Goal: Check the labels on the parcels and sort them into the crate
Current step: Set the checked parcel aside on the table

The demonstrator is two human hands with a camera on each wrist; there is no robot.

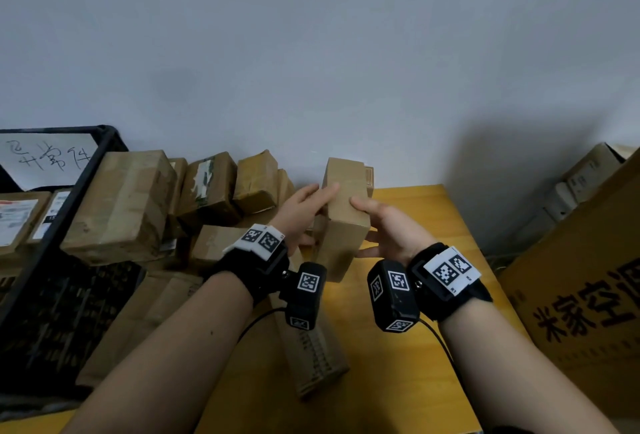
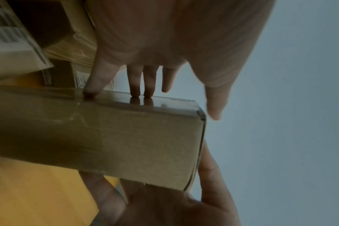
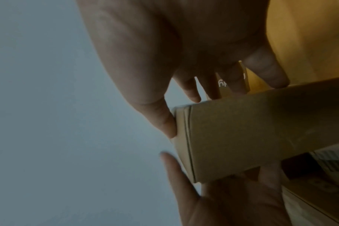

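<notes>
A plain brown cardboard parcel (image 1: 343, 243) (image 2: 141, 145) (image 3: 242, 134) stands on end, held up over the yellow table (image 1: 398, 381) between both hands. My left hand (image 1: 304, 205) (image 2: 164, 38) presses straight fingertips against its taped left side, and its thumb lies along the near face. My right hand (image 1: 384, 226) (image 3: 164, 38) grips the right side, thumb on the box and fingers behind it. No label shows on the faces in view. The black crate (image 1: 86, 184) is at the far left with labelled parcels in it.
A pile of brown parcels (image 1: 124, 205) lies between the crate and my hands along the wall. A flat parcel (image 1: 311, 347) lies on the table under my left wrist. A handwritten paper sign (image 1: 45, 160) leans in the crate. A large printed carton (image 1: 581, 295) stands at the right.
</notes>
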